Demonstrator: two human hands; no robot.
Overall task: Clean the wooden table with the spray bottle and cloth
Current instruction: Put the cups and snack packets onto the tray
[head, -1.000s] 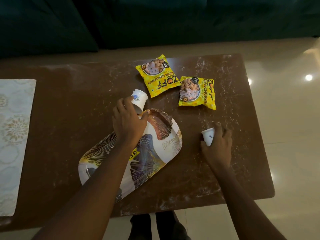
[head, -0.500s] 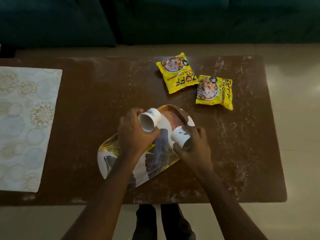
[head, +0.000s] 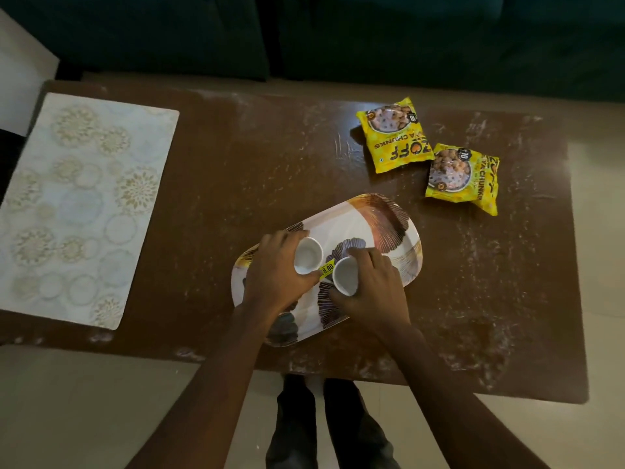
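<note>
The dark wooden table (head: 257, 170) is streaked with white dust, most thickly on its right half. An oval patterned tray (head: 378, 225) lies near the table's front middle. My left hand (head: 277, 275) grips a small white cup (head: 307, 256) standing upright over the tray. Beside it my right hand (head: 375, 286) grips a second white cup (head: 345, 276), also mouth up over the tray. No spray bottle or cloth is in view.
Two yellow snack packets (head: 394, 137) (head: 463, 177) lie at the back right of the table. A pale patterned placemat (head: 77, 204) covers the left end. A dark sofa (head: 338, 35) runs behind the table. My legs (head: 324, 424) stand at the front edge.
Both hands picked a cup off the table, carried it over the tray and turned it upright. The cups now sit side by side on the tray. The view shifted right.
</note>
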